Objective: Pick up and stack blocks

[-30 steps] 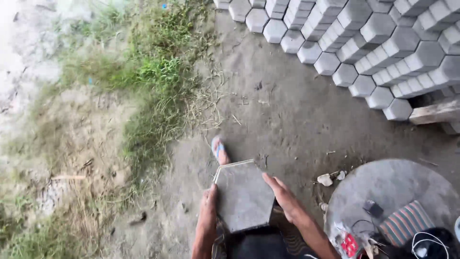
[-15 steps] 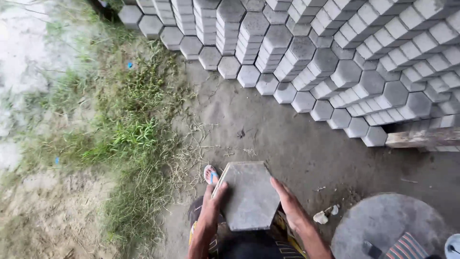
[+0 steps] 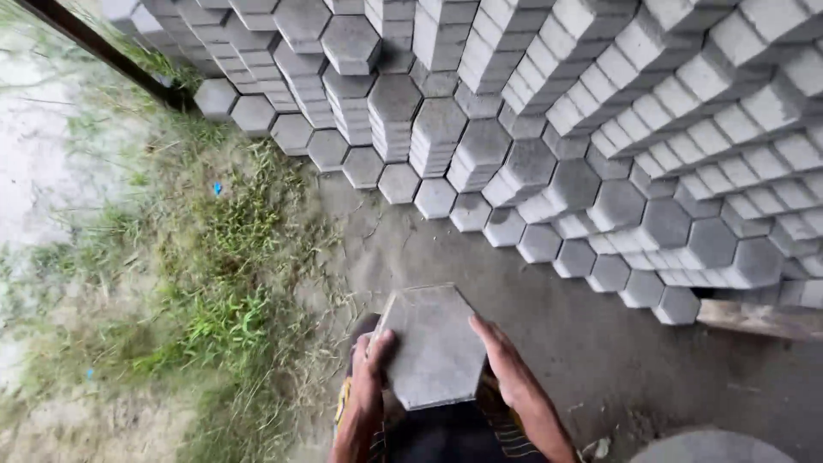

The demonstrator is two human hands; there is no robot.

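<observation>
I hold a grey hexagonal concrete paving block flat in front of my body, low in the head view. My left hand grips its left edge with the thumb on top. My right hand clasps its right edge. Ahead, stacks of the same hexagonal blocks fill the upper half of the view in stepped rows. My foot under the block is mostly hidden.
Bare dark dirt ground lies between me and the stacks. Grass covers the left side. A dark pole runs diagonally at the upper left. A wooden plank lies at the right, and a round grey slab sits at the bottom right.
The view has tilted up and moved toward the stacks, which now look closer. Both hands still carry the block; the round slab has slid mostly out of view.
</observation>
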